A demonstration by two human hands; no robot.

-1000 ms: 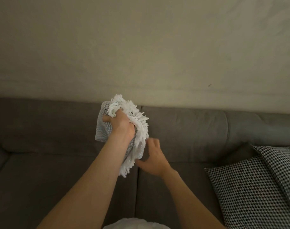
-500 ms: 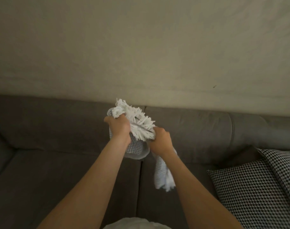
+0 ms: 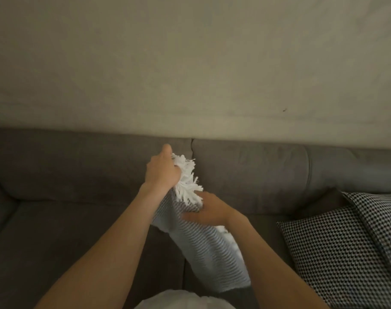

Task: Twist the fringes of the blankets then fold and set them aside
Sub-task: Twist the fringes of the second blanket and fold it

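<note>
I see left hand (image 3: 162,172) clenched round fringe (image 3: 187,181) end of blanket (image 3: 212,253), held above sofa (image 3: 78,197) seat. Right hand (image 3: 209,210), blurred, grasps blanket just below fringe. Rest hangs between my forearms. Pillow (image 3: 346,241) at sofa's right end.

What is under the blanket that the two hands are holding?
The grey sofa seat, with its cushion seam, shows below the blanket. The stretch of seat right behind the cloth is covered, so anything lying there cannot be seen.
</note>
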